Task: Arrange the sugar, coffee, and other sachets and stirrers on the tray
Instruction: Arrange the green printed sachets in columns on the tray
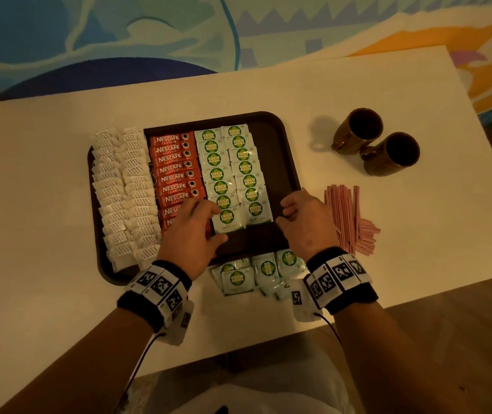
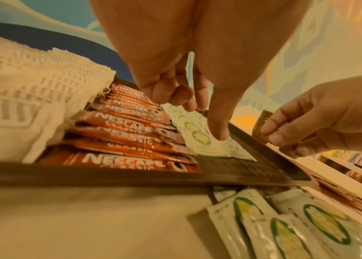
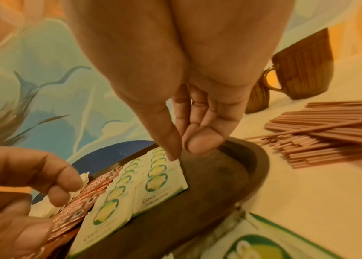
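Observation:
A dark brown tray [image 1: 286, 135] holds two columns of white sachets [image 1: 122, 189], one column of red Nescafe sachets [image 1: 176, 171] and two columns of green-and-white Coco Natura sachets [image 1: 229, 171]. My left hand [image 1: 217, 224] rests at the nearest sachet of the left Coco column [image 1: 227, 218]. Its fingers lie along the sachet's left side, and the thumb tip [image 2: 219, 135] presses on the sachet [image 2: 204, 145]. My right hand [image 1: 283, 215] is loosely curled and holds nothing. Its thumb and forefinger tips [image 3: 175, 154] touch the right edge of the right Coco column [image 3: 160, 182].
Several loose Coco sachets [image 1: 256, 273] lie on the white table just in front of the tray. A pile of red-striped stirrers [image 1: 349, 216] lies right of the tray. Two brown mugs [image 1: 358, 130] [image 1: 394, 153] stand at the back right. The tray's right strip [image 3: 219, 184] is bare.

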Tool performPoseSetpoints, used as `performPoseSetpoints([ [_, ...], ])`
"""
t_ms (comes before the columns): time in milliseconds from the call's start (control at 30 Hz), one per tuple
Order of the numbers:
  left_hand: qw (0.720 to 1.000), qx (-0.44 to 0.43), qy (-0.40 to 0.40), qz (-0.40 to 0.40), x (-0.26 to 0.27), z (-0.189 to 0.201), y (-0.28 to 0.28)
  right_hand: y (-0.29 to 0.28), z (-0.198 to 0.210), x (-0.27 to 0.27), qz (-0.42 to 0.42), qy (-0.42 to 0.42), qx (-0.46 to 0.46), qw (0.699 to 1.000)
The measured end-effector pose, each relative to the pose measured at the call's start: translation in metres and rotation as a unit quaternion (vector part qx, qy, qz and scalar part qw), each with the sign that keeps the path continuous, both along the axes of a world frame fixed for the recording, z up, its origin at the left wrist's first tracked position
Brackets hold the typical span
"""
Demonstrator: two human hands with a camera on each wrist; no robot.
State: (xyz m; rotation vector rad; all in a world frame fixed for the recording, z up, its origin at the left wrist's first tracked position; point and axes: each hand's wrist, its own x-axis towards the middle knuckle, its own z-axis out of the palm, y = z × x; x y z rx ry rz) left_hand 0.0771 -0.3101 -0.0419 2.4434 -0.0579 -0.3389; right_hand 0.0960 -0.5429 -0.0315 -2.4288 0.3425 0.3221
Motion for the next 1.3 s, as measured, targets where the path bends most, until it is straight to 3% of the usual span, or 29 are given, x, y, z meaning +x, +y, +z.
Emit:
performPoseSetpoints([
  [267,0.995,-0.015,0.043,-0.086,-0.046,0.003,-0.001,0.008,0.002,-0.063,-0.013,0.036,-0.011,0.999],
  [500,0.982,0.077,0.039,-0.167,-0.077,-0.009,-0.008,0.034,-0.009,-0.108,-0.037,0.061,-0.065,0.995],
  [800,0.976,0.127,0.01,-0.176,-0.081,-0.011,-0.012,0.05,-0.015,-0.122,-0.082,0.065,-0.068,0.992],
  [1067,0.983,0.08,0.023,-0.161,-0.083,-0.01,-0.002,0.047,-0.011,-0.129,-0.09,0.055,-0.023,0.994],
  [1300,0.992,-0.033,0.053,-0.111,-0.072,0.001,0.016,0.027,0.009,-0.121,-0.108,0.033,0.047,0.992],
])
